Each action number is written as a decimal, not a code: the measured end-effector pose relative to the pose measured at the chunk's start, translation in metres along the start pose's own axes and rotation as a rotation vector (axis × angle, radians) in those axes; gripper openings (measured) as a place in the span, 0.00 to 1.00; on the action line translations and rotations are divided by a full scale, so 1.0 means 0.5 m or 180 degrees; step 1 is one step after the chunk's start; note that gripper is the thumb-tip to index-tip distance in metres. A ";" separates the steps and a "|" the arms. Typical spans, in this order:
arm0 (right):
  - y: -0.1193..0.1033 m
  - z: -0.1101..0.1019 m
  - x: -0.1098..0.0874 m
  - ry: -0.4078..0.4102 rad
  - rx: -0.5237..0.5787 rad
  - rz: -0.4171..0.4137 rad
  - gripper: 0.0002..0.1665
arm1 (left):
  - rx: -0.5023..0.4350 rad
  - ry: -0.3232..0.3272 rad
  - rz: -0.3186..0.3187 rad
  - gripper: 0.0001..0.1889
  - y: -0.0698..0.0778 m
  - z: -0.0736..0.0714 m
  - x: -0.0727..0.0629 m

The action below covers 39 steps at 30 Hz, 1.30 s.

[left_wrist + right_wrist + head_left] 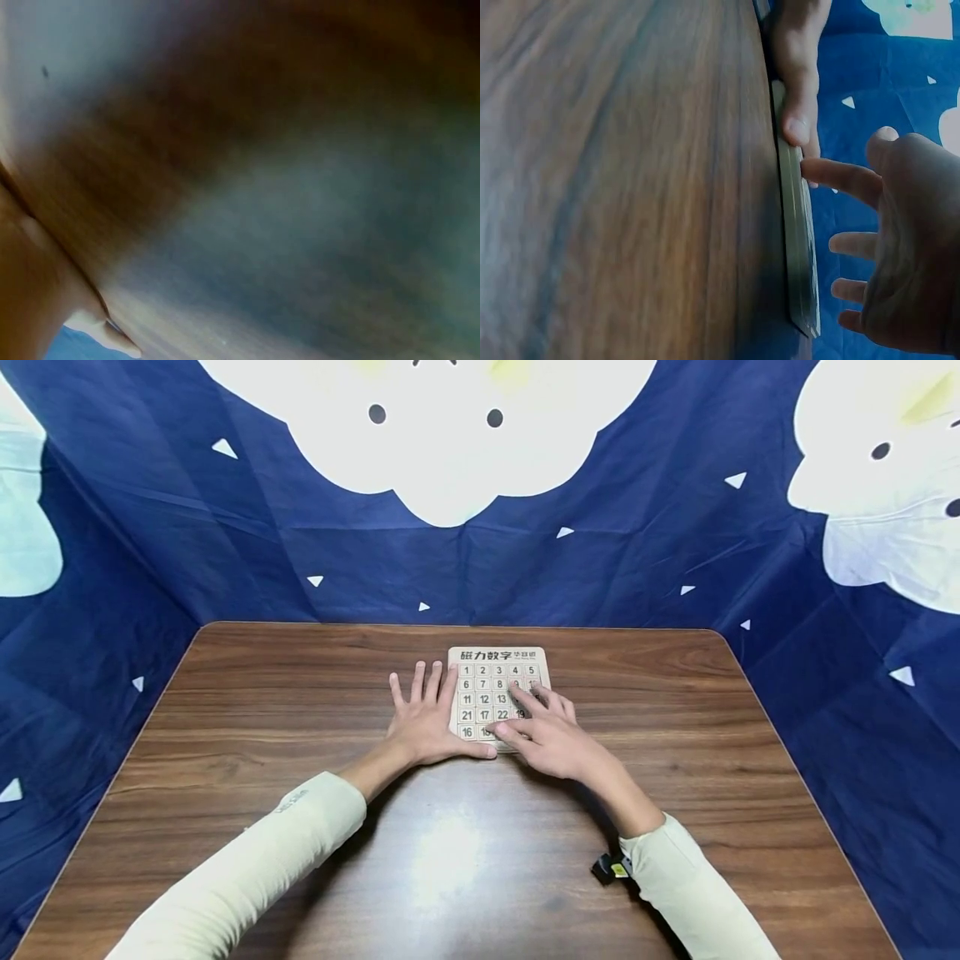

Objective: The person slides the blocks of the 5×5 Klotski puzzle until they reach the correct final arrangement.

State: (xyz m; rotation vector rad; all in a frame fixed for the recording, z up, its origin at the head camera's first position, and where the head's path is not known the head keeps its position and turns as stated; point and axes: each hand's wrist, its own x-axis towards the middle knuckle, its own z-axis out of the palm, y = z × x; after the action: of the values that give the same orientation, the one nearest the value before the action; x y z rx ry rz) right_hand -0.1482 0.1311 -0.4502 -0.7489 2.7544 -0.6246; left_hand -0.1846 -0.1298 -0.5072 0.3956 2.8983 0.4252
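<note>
A pale sliding number puzzle (497, 745), a board of numbered square tiles with dark Chinese lettering along its top, lies flat on the table. My left hand (426, 727) has its fingers spread beside the board's left edge, and its thumb stretches along the bottom edge. Over the lower right tiles hovers my right hand (553, 739), fingers loosely bent, hiding several numbers. One digit of that right hand (922, 247) reaches down to the board's face in the right wrist view, where the board (799, 255) appears edge-on. The left wrist view is blurred, showing part of the left hand (37, 285).
The brown wood-grain table (300, 693) has rounded far corners. Behind and beside it hangs a dark blue cloth (247, 552) with white cloud faces and small triangles. A small black device (611, 868) sits at the right sleeve's cuff.
</note>
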 end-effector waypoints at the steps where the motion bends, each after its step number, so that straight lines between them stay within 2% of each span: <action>1: -0.001 0.001 0.002 0.0000 -0.0002 -0.0019 0.31 | 0.0006 -0.0006 -0.0002 0.90 0.000 0.000 0.000; 8: 0.009 -0.008 0.005 0.0193 -0.0055 0.0107 0.29 | 0.0015 0.0043 0.0013 0.91 -0.001 0.001 -0.001; 17: 0.003 -0.015 -0.010 0.0055 0.0039 0.0087 0.31 | 0.0031 0.0016 0.0000 0.90 0.001 0.000 0.000; 23: -0.009 -0.008 0.011 0.0111 -0.0010 0.0042 0.30 | 0.0029 -0.0011 0.0018 0.89 0.000 -0.002 -0.003; 29: -0.008 0.002 0.027 -0.0055 -0.0107 0.0061 0.33 | -0.0016 0.0008 -0.0030 0.90 -0.004 0.001 -0.008; 34: 0.010 -0.008 0.010 0.0109 -0.0145 0.0196 0.31 | -0.0004 0.0041 0.0000 0.90 -0.004 0.000 -0.004; 39: 0.014 -0.009 0.004 0.0180 -0.0132 0.0140 0.30 | 0.0002 0.0030 0.0011 0.90 -0.001 0.000 0.000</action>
State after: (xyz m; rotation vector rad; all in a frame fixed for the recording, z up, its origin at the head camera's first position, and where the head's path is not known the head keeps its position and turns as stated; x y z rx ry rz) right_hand -0.1545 0.1372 -0.4494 -0.6874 2.8352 -0.5904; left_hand -0.1847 -0.1304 -0.5074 0.3998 2.9073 0.4280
